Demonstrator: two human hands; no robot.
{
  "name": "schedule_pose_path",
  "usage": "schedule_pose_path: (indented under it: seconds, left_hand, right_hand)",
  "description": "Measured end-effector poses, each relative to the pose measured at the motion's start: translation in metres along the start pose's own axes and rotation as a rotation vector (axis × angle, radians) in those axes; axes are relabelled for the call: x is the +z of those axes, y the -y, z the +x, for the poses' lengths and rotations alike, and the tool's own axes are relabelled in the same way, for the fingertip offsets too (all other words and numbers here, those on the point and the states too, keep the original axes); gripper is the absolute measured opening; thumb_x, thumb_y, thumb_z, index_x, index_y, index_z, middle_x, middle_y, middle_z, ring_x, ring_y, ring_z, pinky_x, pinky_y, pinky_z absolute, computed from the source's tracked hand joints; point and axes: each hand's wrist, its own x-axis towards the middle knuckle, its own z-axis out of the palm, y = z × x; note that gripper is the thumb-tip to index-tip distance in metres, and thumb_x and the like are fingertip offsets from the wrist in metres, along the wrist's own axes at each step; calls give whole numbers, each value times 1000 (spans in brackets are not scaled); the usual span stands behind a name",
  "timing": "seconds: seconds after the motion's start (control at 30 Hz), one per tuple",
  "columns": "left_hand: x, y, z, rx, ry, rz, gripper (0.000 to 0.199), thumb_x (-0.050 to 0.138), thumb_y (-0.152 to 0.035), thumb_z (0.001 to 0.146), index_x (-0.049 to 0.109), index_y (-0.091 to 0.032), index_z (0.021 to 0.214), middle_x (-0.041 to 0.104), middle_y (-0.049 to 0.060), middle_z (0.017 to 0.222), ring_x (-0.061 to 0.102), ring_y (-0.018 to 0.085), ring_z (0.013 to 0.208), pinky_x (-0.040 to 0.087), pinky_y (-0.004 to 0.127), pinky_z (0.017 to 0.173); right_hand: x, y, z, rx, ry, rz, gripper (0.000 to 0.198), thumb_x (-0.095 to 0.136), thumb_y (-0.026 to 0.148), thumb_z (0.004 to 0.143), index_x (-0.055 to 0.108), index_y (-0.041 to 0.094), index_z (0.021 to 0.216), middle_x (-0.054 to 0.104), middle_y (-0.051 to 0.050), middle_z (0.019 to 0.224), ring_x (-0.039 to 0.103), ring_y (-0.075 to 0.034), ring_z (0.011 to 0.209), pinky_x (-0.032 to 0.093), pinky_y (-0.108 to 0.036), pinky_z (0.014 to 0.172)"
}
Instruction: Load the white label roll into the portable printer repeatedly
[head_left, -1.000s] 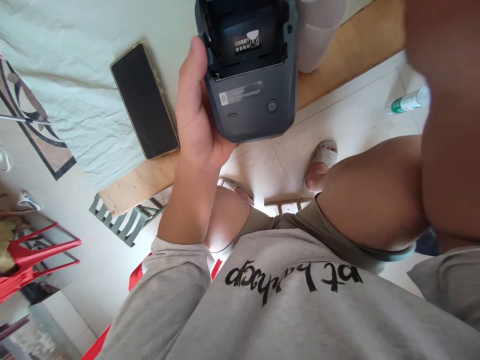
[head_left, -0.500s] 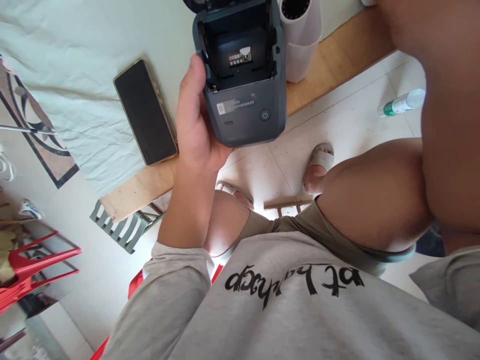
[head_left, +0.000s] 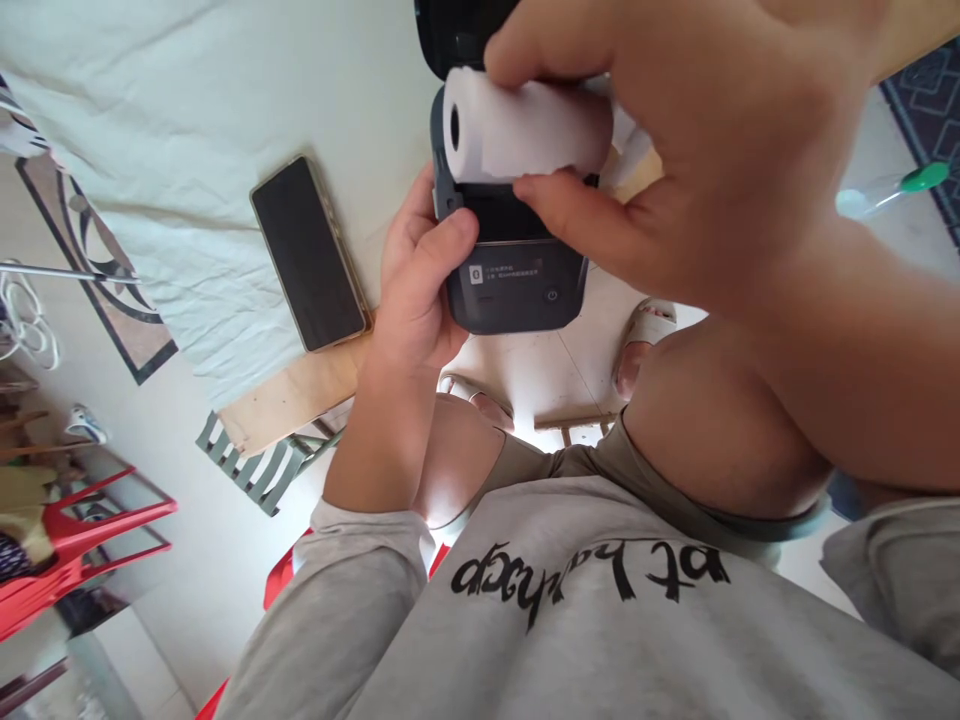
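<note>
A small dark grey label printer [head_left: 517, 290] is gripped by my left hand [head_left: 424, 275], its thumb over the left edge and its fingers behind. The printer's black lid [head_left: 450, 35] stands open at the top. My right hand [head_left: 697, 150] pinches a white paper roll [head_left: 525, 130] between thumb and fingers. Lying sideways, the roll is over the printer's open compartment, its dark core hole facing left. Whether it rests inside or just above, I cannot tell.
A black smartphone [head_left: 307, 255] lies on the pale green cloth [head_left: 187, 130], near the wooden table edge [head_left: 300, 380]. Below left are a green slatted stool [head_left: 251, 465] and a red chair [head_left: 105, 525]. A bottle with a green cap [head_left: 892, 190] is on the floor at right.
My right hand has come in from the right with the paper roll, now over the printer compartment. The printer has shifted slightly down and right in view; my left thumb now overlaps its front edge.
</note>
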Motion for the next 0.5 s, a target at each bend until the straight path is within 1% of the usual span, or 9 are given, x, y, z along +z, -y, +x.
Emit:
schedule_pose_path:
  seconds: [0.03,0.1,0.17,0.23,0.3,0.33,0.4,0.47,0.5]
  left_hand:
    - [0,0,0,-2,-2,-8,47,92,-56,85,80,-26,119,86,7,117,73,36,149,68,43,117]
    - [-1,0,-1,-31,14,-32,48,93,-53,85,78,-26,122,86,8,115,75,36,147,68,44,116]
    - [-3,0,1,-55,37,-59,49,93,-52,87,77,-25,125,87,9,118,75,37,147,67,44,118]
    - [-6,0,3,-57,68,-76,54,95,-56,84,77,-24,124,87,9,122,73,40,150,65,45,122]
    - [-7,2,5,-32,94,-69,57,95,-63,79,79,-23,117,86,10,122,68,43,155,63,45,124]
    - [-8,3,6,-20,90,-56,56,93,-66,80,79,-23,113,86,10,120,66,43,157,62,44,125]
    - [-8,3,5,7,43,-24,50,87,-67,84,80,-25,111,85,8,110,70,39,152,64,41,120]
    - [-8,3,2,9,4,1,43,85,-60,89,81,-27,115,82,5,96,80,32,132,68,37,110]
    - [-8,2,1,10,9,9,40,88,-55,88,81,-27,117,80,3,90,83,29,119,69,36,104]
  right_hand:
    - [0,4,-2,-9,9,-143,68,48,57,104,63,15,156,59,-3,151,54,-21,156,43,-41,147]
    - [-2,8,-5,2,52,-366,68,40,53,99,59,25,159,59,2,151,58,-22,150,42,-46,136]
    - [-4,9,-4,20,93,-414,62,35,48,99,62,28,151,61,4,148,61,-22,145,41,-48,130]
    - [-3,10,-2,1,69,-398,51,37,47,98,71,21,125,65,5,142,62,-19,143,41,-49,129]
    - [0,13,-2,-46,7,-413,49,36,49,98,69,13,99,68,2,133,62,-17,139,43,-49,130]
    - [2,15,-2,-63,-2,-432,52,35,51,99,68,12,92,68,0,128,63,-17,137,44,-50,130]
    - [5,19,-5,-69,56,-446,64,26,56,103,70,12,89,69,-5,119,63,-17,134,44,-54,131]
    - [7,19,-9,-97,136,-385,84,14,69,106,74,13,90,70,-6,118,61,-18,138,43,-57,134]
    - [8,16,-11,-131,145,-339,94,10,79,105,76,14,92,70,-5,118,61,-18,138,43,-56,134]
